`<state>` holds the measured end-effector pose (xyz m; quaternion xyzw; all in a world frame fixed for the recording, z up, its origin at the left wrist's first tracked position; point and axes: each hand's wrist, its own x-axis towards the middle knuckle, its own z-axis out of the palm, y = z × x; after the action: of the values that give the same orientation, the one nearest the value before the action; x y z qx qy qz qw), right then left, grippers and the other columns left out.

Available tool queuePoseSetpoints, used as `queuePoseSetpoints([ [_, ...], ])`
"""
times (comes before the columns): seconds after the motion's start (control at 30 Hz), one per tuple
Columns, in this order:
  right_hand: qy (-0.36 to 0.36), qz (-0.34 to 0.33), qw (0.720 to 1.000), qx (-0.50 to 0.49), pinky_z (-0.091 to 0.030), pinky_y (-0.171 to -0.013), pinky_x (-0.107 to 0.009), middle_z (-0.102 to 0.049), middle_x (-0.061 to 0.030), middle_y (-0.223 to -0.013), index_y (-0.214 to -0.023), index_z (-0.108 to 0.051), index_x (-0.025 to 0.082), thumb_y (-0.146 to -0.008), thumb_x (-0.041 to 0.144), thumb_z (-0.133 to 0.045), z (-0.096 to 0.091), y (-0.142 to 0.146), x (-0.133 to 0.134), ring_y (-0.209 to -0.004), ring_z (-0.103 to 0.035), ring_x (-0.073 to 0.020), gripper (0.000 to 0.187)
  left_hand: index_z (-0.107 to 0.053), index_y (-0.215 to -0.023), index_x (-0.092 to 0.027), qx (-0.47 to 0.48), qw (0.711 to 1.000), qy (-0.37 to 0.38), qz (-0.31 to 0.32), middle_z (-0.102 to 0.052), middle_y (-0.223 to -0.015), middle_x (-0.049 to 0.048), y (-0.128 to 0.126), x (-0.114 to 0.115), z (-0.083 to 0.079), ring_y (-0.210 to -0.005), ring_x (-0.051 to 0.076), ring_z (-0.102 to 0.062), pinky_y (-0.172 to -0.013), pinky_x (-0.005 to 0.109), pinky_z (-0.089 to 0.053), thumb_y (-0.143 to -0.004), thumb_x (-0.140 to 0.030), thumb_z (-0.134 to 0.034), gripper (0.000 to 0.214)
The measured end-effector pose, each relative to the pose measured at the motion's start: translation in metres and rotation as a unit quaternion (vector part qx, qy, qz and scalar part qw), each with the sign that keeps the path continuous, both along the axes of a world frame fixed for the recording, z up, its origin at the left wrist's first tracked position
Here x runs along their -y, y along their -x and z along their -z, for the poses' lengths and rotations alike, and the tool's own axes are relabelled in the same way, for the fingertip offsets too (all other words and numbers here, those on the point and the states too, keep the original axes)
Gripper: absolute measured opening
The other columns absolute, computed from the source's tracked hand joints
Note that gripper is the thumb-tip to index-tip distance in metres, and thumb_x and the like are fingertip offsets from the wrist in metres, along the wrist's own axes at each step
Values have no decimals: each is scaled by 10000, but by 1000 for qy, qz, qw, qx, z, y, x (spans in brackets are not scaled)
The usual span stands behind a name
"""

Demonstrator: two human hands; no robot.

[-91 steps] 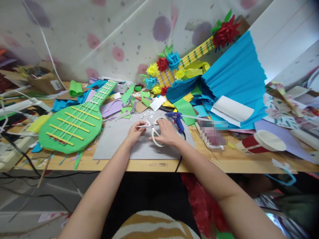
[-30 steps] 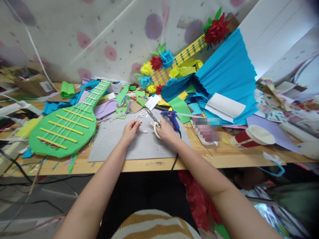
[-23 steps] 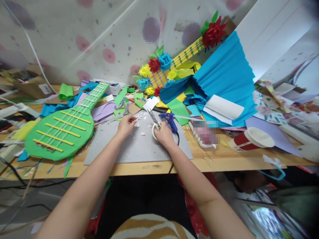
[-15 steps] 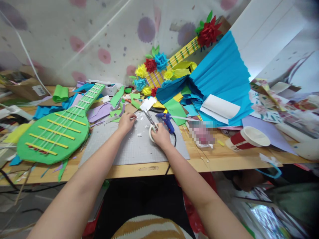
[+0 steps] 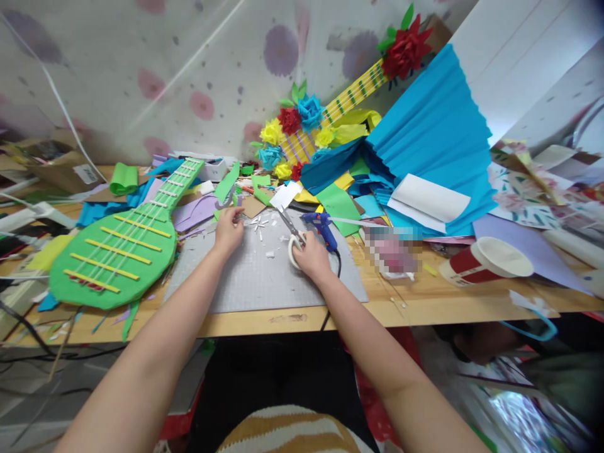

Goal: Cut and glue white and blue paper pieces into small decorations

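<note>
My right hand (image 5: 313,255) grips white-handled scissors (image 5: 293,234) over the cutting mat, blades pointing away and a little to the left. Their tips reach the near edge of a piece of white paper (image 5: 285,195). My left hand (image 5: 229,231) is at the mat's left part with its fingers parted, seemingly holding nothing. Just right of its fingertips lie several thin white paper strips (image 5: 258,228). A small white scrap (image 5: 270,255) sits nearer the middle of the grey cutting mat (image 5: 255,286). Beyond my right hand rests a blue glue gun (image 5: 325,229).
At left lies a green paper lute (image 5: 113,258) with yellow bars. Behind the mat stands a yellow flower-decked instrument (image 5: 349,94), beside blue crepe paper (image 5: 434,138). A paper cup (image 5: 486,261) leans at right. Coloured scraps (image 5: 193,211) crowd the back; a cord crosses the table edge.
My left hand has drawn back left from the paper bits, and a cluster of white strips now shows on the mat. My right hand still holds the scissors. The view has shifted slightly.
</note>
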<state>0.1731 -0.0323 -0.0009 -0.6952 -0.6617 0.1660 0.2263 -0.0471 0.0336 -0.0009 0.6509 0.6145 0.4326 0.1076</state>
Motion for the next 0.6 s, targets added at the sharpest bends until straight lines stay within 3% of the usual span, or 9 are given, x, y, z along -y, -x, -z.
queuePoseSetpoints([
  [0.1,4,5,1000,0,-433,-699,-307,-651,-91,-884,-1011,-471,176,-805,411,-415,0,0,0,-834,-613,-238,318,-589,-888,-182,-55,996,7,-65,-549,-818,50,-7,9,-6,-787,173,-529,-736,301,-429,-746,-205,-509,164],
  [0.27,1,10,1000,5,-432,-701,-312,-652,-89,-887,-1027,-465,176,-799,399,-424,-1,1,0,-831,-615,-245,322,-595,-768,-200,-156,982,103,-29,-590,-830,67,-33,22,-9,-836,219,-548,-719,316,-409,-713,-411,-570,220],
  [0.4,7,11,1000,9,-431,-704,-308,-646,-89,-897,-1024,-463,178,-799,400,-427,-1,1,0,-832,-611,-239,318,-611,-727,-208,-168,960,213,-70,-646,-832,94,-42,17,-11,-830,264,-585,-680,343,-419,-689,-486,-552,287],
  [0.6,11,7,1000,0,-426,-723,-306,-644,-90,-913,-1025,-461,178,-801,405,-424,-1,1,0,-850,-601,-231,321,-645,-659,-191,-167,935,299,-90,-675,-804,109,-41,0,-21,-800,272,-614,-626,320,-424,-606,-401,-610,219],
])
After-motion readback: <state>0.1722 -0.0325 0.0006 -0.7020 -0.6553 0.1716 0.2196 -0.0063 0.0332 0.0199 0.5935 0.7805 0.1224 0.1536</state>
